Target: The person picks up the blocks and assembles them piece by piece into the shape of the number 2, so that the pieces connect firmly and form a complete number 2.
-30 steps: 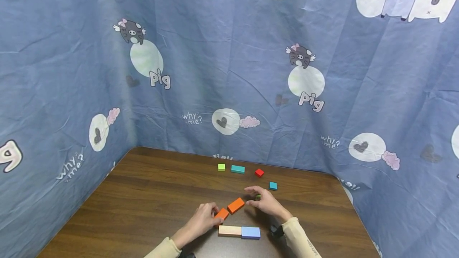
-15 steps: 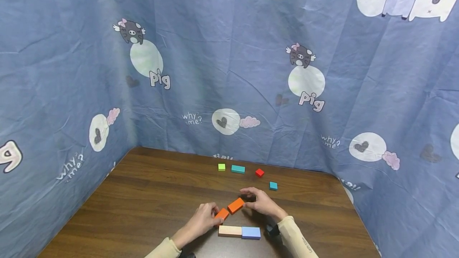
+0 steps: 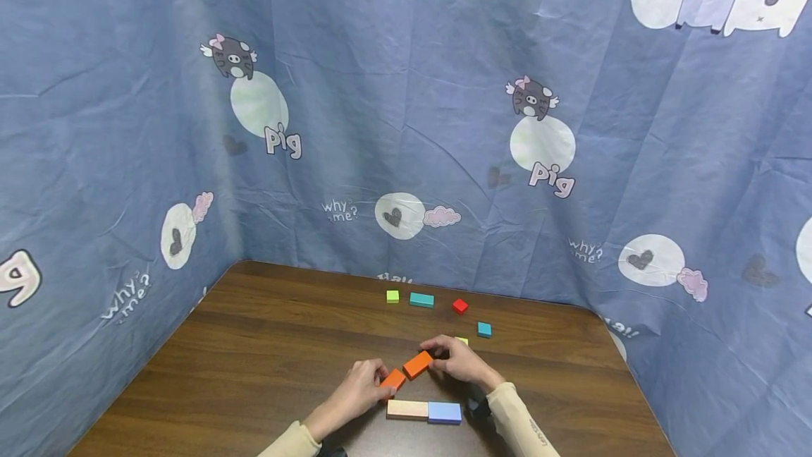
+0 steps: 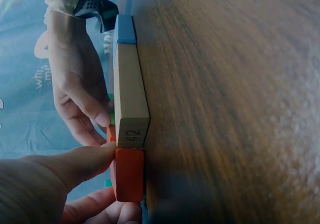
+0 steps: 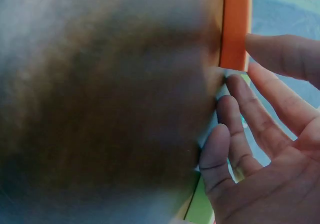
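My left hand grips an orange block, thumb on the near side and fingers on the far side. That block shows its end face in the left wrist view, just past a cream block marked 42. A second orange block lies up and to the right, both set diagonally with a narrow gap between. My right hand pinches its right end; in the right wrist view the thumb presses one side of this block, the index finger is partly behind it, and the other fingers are loosely bent.
Nearer me, the cream block and a blue block lie end to end. Behind my right hand are a yellow-green block and a teal square block. Farther back sit red, teal and lime blocks.
My right hand has moved left onto the upper orange block, and the yellow-green block shows behind it. The left hand keeps its grip in the same place.
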A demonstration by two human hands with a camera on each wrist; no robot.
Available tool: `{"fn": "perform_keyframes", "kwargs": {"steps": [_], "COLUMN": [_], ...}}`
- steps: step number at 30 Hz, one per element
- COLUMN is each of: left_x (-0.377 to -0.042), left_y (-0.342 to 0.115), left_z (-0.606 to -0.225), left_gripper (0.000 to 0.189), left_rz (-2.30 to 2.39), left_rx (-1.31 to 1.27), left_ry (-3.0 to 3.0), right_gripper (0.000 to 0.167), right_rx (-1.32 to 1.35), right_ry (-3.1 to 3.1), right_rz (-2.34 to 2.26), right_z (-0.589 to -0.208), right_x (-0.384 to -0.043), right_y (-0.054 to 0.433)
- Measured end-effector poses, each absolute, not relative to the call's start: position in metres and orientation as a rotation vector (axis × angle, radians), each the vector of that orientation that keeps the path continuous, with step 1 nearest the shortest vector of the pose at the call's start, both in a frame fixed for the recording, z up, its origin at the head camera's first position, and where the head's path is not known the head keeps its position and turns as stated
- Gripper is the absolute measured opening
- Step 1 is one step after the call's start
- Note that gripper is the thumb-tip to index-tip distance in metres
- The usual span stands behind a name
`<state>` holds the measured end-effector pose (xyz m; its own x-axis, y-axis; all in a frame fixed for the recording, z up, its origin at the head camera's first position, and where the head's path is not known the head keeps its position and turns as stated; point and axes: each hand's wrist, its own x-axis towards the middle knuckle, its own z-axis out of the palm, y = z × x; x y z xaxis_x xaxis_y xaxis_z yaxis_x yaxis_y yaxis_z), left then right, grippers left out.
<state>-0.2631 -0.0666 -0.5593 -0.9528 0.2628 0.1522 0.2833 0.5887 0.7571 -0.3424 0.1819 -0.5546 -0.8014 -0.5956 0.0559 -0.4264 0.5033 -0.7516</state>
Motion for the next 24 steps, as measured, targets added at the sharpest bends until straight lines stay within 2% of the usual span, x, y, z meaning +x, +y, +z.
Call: {"fn": "perform_keyframes", "kwargs": {"steps": [24], "left_x": [-0.2612], "left_y": [-0.0654], "left_z": [-0.5576], "left_gripper": [0.020], "left_rz": [-1.339], "left_rx": [-0.469], "left_ry": [-2.784], "right_gripper": [0.030], "right_rx": [-0.805], "right_ry": [2.534], "right_rz": [-1.216], "right_z": [-0.5581], "right_x": [-0.3430], "right_y": [0.1836]}}
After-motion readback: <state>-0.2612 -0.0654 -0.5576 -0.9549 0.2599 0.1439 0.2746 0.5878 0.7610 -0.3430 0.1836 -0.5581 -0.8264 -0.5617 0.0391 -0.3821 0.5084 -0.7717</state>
